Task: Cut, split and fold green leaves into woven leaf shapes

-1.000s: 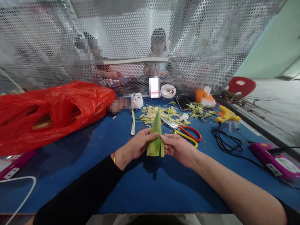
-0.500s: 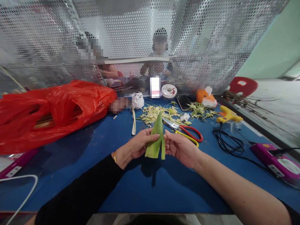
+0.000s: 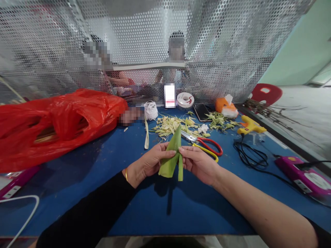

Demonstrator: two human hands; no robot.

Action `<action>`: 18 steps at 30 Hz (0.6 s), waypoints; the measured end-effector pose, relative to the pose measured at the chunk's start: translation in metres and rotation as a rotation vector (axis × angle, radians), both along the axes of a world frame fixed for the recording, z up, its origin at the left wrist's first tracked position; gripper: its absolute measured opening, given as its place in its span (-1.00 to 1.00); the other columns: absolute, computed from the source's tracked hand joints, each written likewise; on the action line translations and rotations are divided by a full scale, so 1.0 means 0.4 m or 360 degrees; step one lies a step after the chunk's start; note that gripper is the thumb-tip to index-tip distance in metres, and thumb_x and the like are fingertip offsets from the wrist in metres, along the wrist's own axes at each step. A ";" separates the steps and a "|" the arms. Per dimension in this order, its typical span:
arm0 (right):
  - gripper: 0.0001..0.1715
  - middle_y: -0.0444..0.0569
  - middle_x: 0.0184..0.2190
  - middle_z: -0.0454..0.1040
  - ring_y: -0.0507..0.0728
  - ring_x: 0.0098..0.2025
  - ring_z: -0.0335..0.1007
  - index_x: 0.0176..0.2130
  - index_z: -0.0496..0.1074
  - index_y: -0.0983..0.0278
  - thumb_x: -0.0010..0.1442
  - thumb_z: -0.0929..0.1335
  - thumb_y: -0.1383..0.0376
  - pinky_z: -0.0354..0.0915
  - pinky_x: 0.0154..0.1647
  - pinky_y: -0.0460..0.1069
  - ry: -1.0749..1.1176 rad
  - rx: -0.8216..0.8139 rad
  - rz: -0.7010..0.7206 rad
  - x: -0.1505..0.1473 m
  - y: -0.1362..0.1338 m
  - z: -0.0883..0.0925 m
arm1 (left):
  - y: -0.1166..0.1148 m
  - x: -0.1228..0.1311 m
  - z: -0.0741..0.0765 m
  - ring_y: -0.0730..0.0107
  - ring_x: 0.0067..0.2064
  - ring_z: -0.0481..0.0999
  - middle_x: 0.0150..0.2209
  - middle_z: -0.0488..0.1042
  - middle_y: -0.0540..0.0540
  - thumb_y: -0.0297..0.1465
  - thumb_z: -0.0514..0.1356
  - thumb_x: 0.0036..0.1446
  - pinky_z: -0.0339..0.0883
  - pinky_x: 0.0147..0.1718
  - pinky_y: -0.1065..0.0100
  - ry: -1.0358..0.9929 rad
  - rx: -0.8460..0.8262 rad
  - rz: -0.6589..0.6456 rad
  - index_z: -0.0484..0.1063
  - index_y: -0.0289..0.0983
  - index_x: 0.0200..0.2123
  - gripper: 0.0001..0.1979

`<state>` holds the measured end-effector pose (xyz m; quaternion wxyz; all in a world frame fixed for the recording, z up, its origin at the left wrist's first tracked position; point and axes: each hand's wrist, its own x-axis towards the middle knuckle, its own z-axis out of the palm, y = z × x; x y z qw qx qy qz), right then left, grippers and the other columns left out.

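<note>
A pointed green leaf piece (image 3: pixel 169 166), its tip upward, is held above the blue table between both hands. My left hand (image 3: pixel 154 159) grips its left side, the thumb lying across the front. On the other side, my right hand (image 3: pixel 198 162) pinches the right edge between thumb and fingertips. Below that pinch a narrow split strip of the leaf hangs apart from the wider part. Scissors (image 3: pixel 207 146) with one red and one yellow handle lie just beyond my right hand. Pale green leaf scraps (image 3: pixel 168 125) are scattered behind the leaf.
A red plastic bag (image 3: pixel 103 103) takes up the left. White twine (image 3: pixel 150 111), a ribbon spool (image 3: pixel 185 100), a dark phone (image 3: pixel 201 112) and an orange tissue pack (image 3: pixel 226 106) stand along the back. A yellow glue gun (image 3: pixel 250 125), its black cord and a purple power strip (image 3: pixel 302 175) are at right.
My right thumb has moved up and left onto the leaf's front. The narrow strip now hangs slightly lower and further from the wide part. My left hand keeps its grip.
</note>
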<state>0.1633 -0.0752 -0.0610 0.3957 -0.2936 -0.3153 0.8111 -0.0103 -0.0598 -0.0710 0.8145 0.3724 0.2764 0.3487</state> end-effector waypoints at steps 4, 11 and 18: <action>-0.69 -0.17 -0.64 0.39 -0.06 -0.59 0.29 -0.51 0.48 0.36 -0.08 0.55 0.19 0.25 -0.50 -0.13 -0.0068 0.0050 0.0042 0.004 -0.002 0.015 | -0.001 -0.002 0.003 0.33 -0.41 0.61 -0.37 0.62 -0.16 -0.43 0.42 -0.11 0.45 -0.35 0.41 -0.0015 0.0045 -0.0026 0.51 -0.37 -0.21 -0.66; -0.72 -0.16 -0.59 0.41 -0.07 -0.58 0.24 -0.50 0.50 0.33 -0.05 0.54 0.19 0.23 -0.49 -0.12 -0.0270 0.0200 0.0034 0.001 -0.005 -0.003 | -0.004 0.000 0.002 0.32 -0.45 0.58 -0.45 0.59 -0.15 -0.22 0.34 0.00 0.46 -0.39 0.37 0.0123 -0.0016 0.0105 0.50 -0.37 -0.30 -0.68; -0.66 -0.13 -0.58 0.44 -0.05 -0.56 0.32 -0.46 0.51 0.35 -0.05 0.53 0.12 0.28 -0.47 -0.13 -0.0147 0.0029 -0.0033 0.000 0.002 -0.008 | -0.004 0.007 -0.004 0.33 -0.41 0.58 -0.37 0.59 -0.16 -0.34 0.38 -0.01 0.45 -0.34 0.35 0.0100 -0.0022 0.0073 0.46 -0.35 -0.24 -0.71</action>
